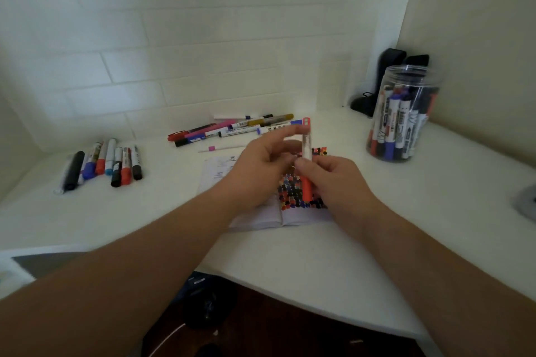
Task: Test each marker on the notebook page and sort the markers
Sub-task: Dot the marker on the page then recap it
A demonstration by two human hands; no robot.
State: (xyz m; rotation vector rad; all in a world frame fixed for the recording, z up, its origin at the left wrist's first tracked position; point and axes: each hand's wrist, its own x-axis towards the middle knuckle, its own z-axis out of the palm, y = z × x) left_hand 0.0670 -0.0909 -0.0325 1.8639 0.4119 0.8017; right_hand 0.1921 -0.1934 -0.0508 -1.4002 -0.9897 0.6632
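Red marker [306, 166] held nearly upright between both hands, above the open notebook [262, 216]. Right hand [333, 180] grips the lower part, thumb and fingers curled round the barrel just above the red cap end, which points down toward the page. Left hand [261, 165] is at the marker's white upper barrel, fingers curled in toward it; blur makes it hard to tell whether they pinch it or only touch. Red top end sticks up above both hands.

Notebook page directly under the hands, covered in a block of red, blue and black test dots [301, 197]. Beyond the hands, a loose pile of mixed markers [232, 129] by the wall. Far to the left of the left hand, a sorted row of markers [107, 164] lying side by side. Right of the right hand and further back, a clear plastic jar [403, 113] holding more markers upright. All on a white desk [319, 269].
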